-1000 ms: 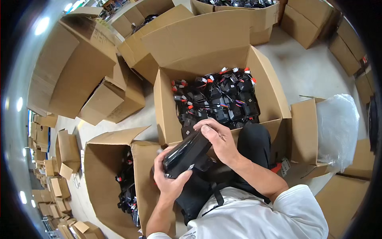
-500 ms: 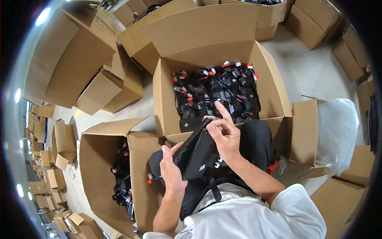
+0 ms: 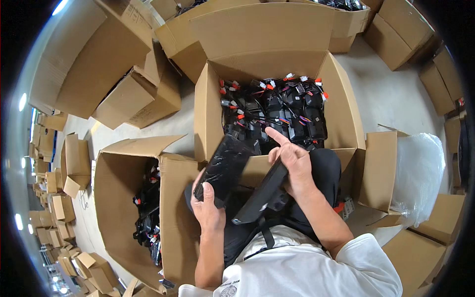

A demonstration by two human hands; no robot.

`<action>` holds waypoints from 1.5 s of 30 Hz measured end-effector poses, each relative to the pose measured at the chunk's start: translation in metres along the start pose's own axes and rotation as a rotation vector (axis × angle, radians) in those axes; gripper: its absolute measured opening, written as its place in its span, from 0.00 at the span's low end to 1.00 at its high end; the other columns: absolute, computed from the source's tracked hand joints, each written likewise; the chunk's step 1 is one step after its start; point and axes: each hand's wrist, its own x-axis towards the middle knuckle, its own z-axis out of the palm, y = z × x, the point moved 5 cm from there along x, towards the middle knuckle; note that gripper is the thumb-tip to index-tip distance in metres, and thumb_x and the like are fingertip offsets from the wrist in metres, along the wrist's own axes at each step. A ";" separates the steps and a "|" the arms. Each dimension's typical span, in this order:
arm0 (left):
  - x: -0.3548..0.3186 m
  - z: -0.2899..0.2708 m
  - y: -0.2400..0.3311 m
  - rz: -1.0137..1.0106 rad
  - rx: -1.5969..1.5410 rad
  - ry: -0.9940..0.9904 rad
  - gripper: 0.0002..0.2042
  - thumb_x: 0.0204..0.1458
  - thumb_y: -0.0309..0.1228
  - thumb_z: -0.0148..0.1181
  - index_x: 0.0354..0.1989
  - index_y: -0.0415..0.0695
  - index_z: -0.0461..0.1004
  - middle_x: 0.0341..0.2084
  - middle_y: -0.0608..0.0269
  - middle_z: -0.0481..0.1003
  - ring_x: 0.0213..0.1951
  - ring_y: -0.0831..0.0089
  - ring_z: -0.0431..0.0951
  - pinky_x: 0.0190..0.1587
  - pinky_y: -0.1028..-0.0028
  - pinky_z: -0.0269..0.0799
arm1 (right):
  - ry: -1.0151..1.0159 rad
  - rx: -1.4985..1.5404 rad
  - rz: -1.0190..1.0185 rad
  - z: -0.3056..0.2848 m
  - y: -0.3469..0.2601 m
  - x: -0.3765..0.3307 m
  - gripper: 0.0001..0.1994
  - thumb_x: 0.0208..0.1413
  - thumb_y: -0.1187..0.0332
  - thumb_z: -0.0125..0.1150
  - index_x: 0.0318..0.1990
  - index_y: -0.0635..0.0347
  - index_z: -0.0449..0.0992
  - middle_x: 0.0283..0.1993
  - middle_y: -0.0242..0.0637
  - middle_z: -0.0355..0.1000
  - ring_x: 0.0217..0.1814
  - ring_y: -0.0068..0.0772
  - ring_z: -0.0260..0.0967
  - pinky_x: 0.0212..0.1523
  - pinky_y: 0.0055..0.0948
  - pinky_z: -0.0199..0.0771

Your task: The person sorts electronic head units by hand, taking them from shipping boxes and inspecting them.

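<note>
My left hand [image 3: 209,215] is closed round the lower end of a black rectangular case with a shiny, crinkled surface [image 3: 228,168], tilted up toward the large box. My right hand [image 3: 296,171] grips the upper end of a flat black panel [image 3: 263,193], its index finger stretched forward. The panel leans down toward my lap with a small white label low on it; the two pieces are apart. Just beyond my hands, an open cardboard box [image 3: 341,101] holds rows of black cased devices [image 3: 299,114] with wires and red and white connectors.
At my left stands a second open carton [image 3: 116,198] with more black wired devices [image 3: 148,218]. To the right is a carton [image 3: 380,168] with a clear plastic bag [image 3: 420,173] hanging out. Large cartons [image 3: 104,64] pile up at the far left. A red object [image 3: 339,207] lies beside my right leg.
The black case and panel, together before, have come apart. My left hand has turned the case so its shiny face shows; my right hand has shifted slightly right and down with the panel.
</note>
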 end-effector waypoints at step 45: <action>0.057 0.064 0.105 0.894 0.747 -0.216 0.24 0.67 0.42 0.48 0.61 0.32 0.67 0.59 0.49 0.69 0.60 0.60 0.71 0.64 0.63 0.61 | -0.173 -0.271 -0.613 0.048 -0.194 0.060 0.26 0.55 0.62 0.70 0.56 0.65 0.67 0.50 0.39 0.73 0.52 0.29 0.72 0.54 0.30 0.74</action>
